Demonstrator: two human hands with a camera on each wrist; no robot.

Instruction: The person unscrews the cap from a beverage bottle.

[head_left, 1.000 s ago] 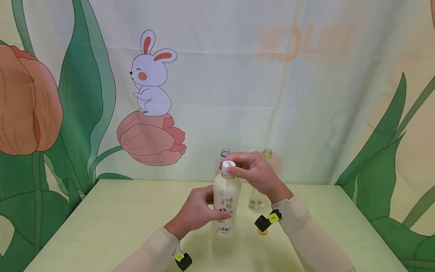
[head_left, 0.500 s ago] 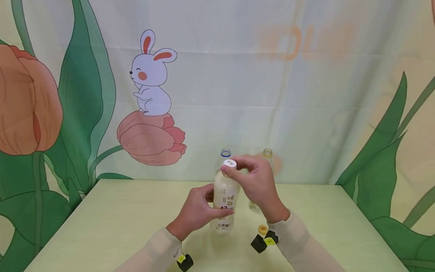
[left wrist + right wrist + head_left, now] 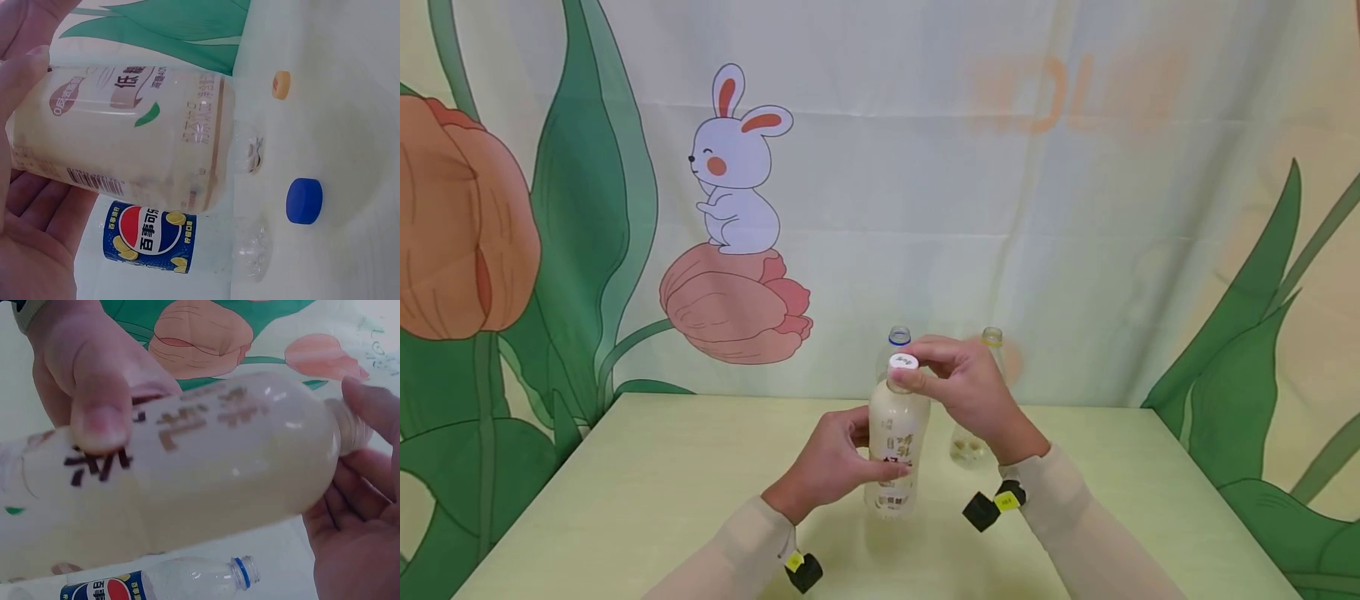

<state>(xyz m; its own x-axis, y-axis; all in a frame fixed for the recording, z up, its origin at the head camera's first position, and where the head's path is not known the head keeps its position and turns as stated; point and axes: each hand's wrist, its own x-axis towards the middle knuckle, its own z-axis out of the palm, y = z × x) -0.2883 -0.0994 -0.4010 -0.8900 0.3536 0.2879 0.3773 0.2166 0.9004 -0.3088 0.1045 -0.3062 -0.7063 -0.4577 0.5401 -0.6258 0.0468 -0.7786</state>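
A milky tea-drink bottle (image 3: 897, 412) with a white cap (image 3: 903, 362) stands nearly upright between both hands; a shadow under it suggests it is off the table. My left hand (image 3: 823, 460) grips its body, thumb across the printed front. At the top, my right hand (image 3: 976, 390) pinches the cap between thumb and fingers. In the left wrist view the bottle's lower part (image 3: 125, 137) shows a barcode and a green leaf. The right wrist view has the right fingers (image 3: 375, 415) around the neck end, hiding most of the cap.
Behind stand an uncapped clear bottle (image 3: 187, 581) with a blue neck ring and Pepsi label, and another uncapped clear bottle (image 3: 992, 338) with a yellow ring. A blue cap (image 3: 304, 201) and a yellow cap (image 3: 281, 85) lie on the pale table (image 3: 685, 467). A printed curtain hangs behind.
My right hand has turned about the cap, its wrist dipping and then rising again. The bottle shifted and tilted slightly. My left hand keeps its grip.
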